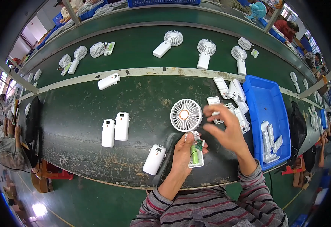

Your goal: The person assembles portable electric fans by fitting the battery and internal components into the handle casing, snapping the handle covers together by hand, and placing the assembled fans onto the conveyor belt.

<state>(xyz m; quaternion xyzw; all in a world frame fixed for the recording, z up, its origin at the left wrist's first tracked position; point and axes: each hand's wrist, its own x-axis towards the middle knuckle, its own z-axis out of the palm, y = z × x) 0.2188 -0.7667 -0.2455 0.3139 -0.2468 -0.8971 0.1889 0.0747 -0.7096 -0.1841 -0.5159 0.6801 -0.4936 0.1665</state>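
At the left of the dark green desk (78, 125) we see two white fan handle casings (115, 129) standing side by side, touching, and a third white casing (154, 159) lying tilted nearer our front edge. Farther back, a lone white casing (108, 81) rests just before the pale strip that divides the desk from the conveyor belt (135, 49), where several finished white handheld fans (168, 42) lie scattered.

Moving toward the middle, our left hand (183, 153) is closed around the open handle of a white handheld fan (187, 117); its round grille faces up, and inside the handle a green battery (194, 154) and a small circuit board show. The fan is lifted just above the desk, in front of our striped sleeves.

To its right, our right hand (228, 130) hovers with fingers loosely spread, thumb and forefinger pinching a small white piece (215, 113); what that piece is we cannot tell.

Beyond the right hand lies a heap of white handle shells (233, 94), and at the far right a blue bin (265, 102) holds more white parts.
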